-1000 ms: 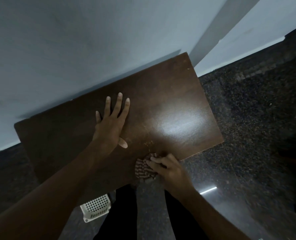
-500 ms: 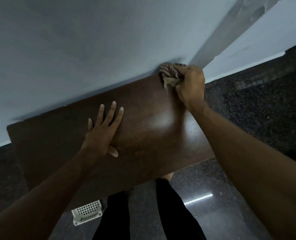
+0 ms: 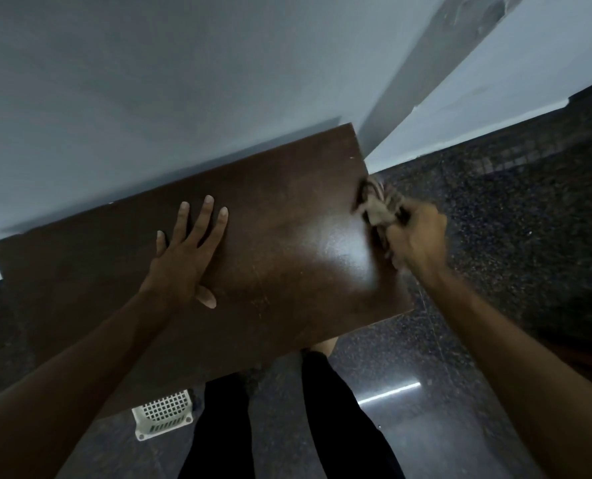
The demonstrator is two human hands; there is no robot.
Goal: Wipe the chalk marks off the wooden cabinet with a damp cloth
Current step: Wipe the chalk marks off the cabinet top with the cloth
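The dark brown wooden cabinet top (image 3: 270,216) stands against the pale wall, seen from above. My left hand (image 3: 183,261) lies flat on it near the middle, fingers spread. At the cabinet's right edge my right hand (image 3: 417,238) grips a bunched striped cloth (image 3: 379,205), which presses on that edge; hand and cloth are blurred by motion. A few faint pale flecks (image 3: 258,302) show near the front of the top. A glossy reflection sits on the right part of the surface.
Dark speckled stone floor (image 3: 495,209) runs right of and in front of the cabinet. A small white plastic basket (image 3: 163,414) rests on the floor below the cabinet's front edge. My legs in black trousers (image 3: 336,409) stand in front. A wall corner rises behind the cabinet's right end.
My right hand swept the cloth from the front edge to the far right corner, then back down along the right edge. My left hand stayed flat on the top.
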